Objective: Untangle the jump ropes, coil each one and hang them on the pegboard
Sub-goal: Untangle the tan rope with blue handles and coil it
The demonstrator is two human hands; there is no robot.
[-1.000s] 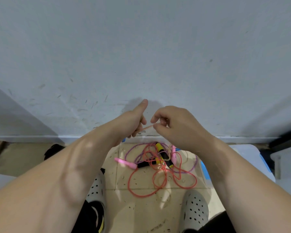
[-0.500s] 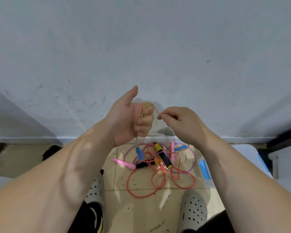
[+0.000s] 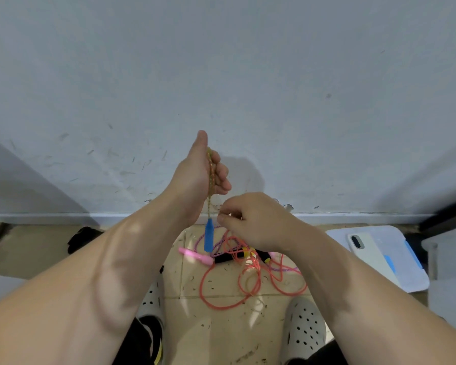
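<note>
Left hand (image 3: pixel 198 175) raised in front of the scuffed grey-white wall (image 3: pixel 248 75), thumb straight up. Its fingers are curled round a few loops of braided rope (image 3: pixel 210 169), yellowish-orange and woven-textured. One end drops straight down from the fist to a smooth blue handle (image 3: pixel 208 235), a tapered plastic cylinder hanging free above the floor.

Right hand (image 3: pixel 250 219) sits lower, just right of the blue handle, fingers curled in. Thumb and forefinger tips are pressed together in a pinch, and a faint strand of the same rope runs toward them.

The remaining ropes lie tangled on the beige tiled floor (image 3: pixel 221 335), between the feet:
- thin glossy orange-red cord (image 3: pixel 221 306) in wide loops
- purple braided rope (image 3: pixel 201 239)
- pink handle (image 3: pixel 195 255)
- black handle (image 3: pixel 223 258)

White perforated clogs (image 3: pixel 304 330) at bottom. On the right, a pale phone (image 3: pixel 363 246) lies flat on a white plastic lid (image 3: pixel 406 272) with blue clips.
</note>
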